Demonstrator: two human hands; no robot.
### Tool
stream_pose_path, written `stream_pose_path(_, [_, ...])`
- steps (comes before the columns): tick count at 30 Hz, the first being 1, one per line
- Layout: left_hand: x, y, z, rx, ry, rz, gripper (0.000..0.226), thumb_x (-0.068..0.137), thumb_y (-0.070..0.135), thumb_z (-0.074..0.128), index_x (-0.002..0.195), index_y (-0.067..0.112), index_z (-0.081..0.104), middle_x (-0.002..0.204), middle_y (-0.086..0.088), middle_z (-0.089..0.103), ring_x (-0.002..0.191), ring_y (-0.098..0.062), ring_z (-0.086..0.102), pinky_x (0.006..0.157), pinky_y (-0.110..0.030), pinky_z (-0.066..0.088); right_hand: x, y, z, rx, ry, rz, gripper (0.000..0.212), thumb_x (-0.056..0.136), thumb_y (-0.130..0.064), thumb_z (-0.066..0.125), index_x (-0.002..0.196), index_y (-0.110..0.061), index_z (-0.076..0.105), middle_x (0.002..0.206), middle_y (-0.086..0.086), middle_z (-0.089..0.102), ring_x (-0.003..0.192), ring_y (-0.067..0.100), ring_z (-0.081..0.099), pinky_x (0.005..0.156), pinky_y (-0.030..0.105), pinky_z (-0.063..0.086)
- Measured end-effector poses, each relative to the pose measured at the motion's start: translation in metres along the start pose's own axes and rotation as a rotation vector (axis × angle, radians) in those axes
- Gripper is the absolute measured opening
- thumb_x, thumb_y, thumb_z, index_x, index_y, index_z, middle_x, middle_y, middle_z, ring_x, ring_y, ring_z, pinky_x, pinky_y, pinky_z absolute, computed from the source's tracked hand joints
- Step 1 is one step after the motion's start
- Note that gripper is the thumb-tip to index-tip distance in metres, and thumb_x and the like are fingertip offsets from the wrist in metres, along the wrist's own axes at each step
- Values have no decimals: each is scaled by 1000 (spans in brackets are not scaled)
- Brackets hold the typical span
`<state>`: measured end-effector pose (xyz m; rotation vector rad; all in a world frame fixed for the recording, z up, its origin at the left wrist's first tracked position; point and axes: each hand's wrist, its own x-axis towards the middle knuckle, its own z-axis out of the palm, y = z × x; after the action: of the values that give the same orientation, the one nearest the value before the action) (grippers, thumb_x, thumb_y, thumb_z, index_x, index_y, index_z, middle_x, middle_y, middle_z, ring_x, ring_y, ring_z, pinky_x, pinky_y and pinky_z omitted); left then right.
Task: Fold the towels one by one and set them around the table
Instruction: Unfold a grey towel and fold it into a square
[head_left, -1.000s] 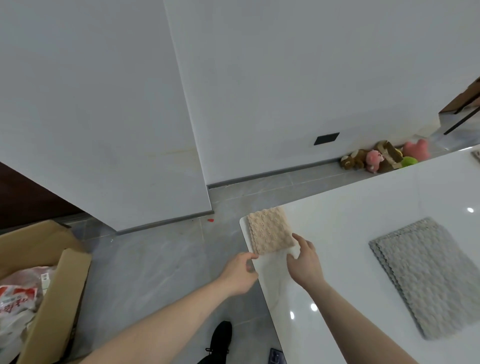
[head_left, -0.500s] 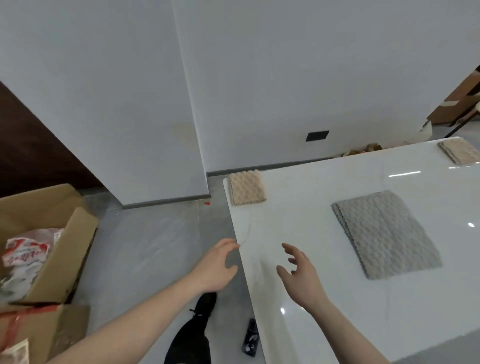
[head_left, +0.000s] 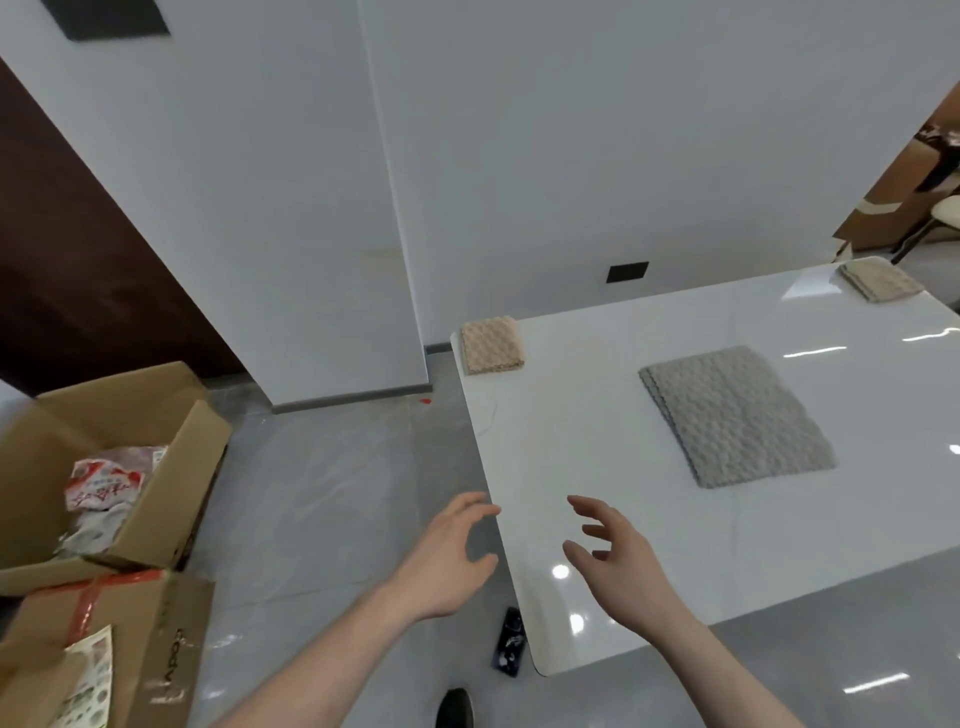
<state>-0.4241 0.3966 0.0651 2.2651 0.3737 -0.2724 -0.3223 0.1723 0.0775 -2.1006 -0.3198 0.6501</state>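
A folded beige towel (head_left: 491, 345) lies on the far left corner of the white glossy table (head_left: 582, 457). A second folded beige towel (head_left: 878, 280) sits at the far right corner. A larger grey towel (head_left: 735, 415) lies flat near the table's middle. My left hand (head_left: 449, 556) hovers at the table's left edge, fingers spread and holding nothing. My right hand (head_left: 615, 558) hovers over the near part of the table, fingers relaxed and empty.
Open cardboard boxes (head_left: 111, 467) with plastic bags stand on the grey floor at left. A dark small object (head_left: 509, 642) lies on the floor by the table's near corner. White wall panels stand behind; a shoe (head_left: 456, 706) shows below.
Both hands let go of the beige towel at the left corner and drew back toward me. The view pulled back, so more of the table and a second beige towel show.
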Motion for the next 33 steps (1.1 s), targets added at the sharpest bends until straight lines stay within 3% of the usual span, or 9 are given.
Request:
stream_pose_path(6, [5, 21, 19, -37, -14, -12, 57, 92, 29, 63, 147, 30, 48, 159, 16, 31, 140, -7, 42, 118, -28, 34, -15, 14, -23, 19, 12, 23, 48, 93, -21, 66, 134, -43, 54, 134, -28, 54, 119, -3, 55, 95, 24, 48])
stream_pose_path(15, [24, 78, 73, -98, 106, -121, 54, 95, 28, 61, 147, 32, 48, 155, 22, 31, 136, -3, 42, 111, -18, 32, 6, 48, -92, 54, -115, -27, 46, 94, -20, 66, 131, -45, 55, 133, -30, 54, 119, -6, 55, 98, 23, 49])
stream_pose_path(23, [34, 150, 144, -191, 226, -236, 51, 94, 34, 60, 143, 43, 47, 150, 33, 30, 135, 1, 41, 116, -28, 36, 33, 95, -182, -29, -248, -69, 43, 94, -20, 65, 129, -45, 57, 132, -31, 56, 119, -6, 56, 99, 26, 51])
stream_pose_path(33, [1, 152, 145, -216, 369, -291, 45, 96, 27, 64, 138, 39, 52, 146, 29, 38, 133, 4, 41, 111, -16, 31, 38, 94, -196, -36, -311, -88, 42, 94, -19, 66, 126, -45, 59, 130, -32, 57, 117, -4, 58, 96, 32, 56])
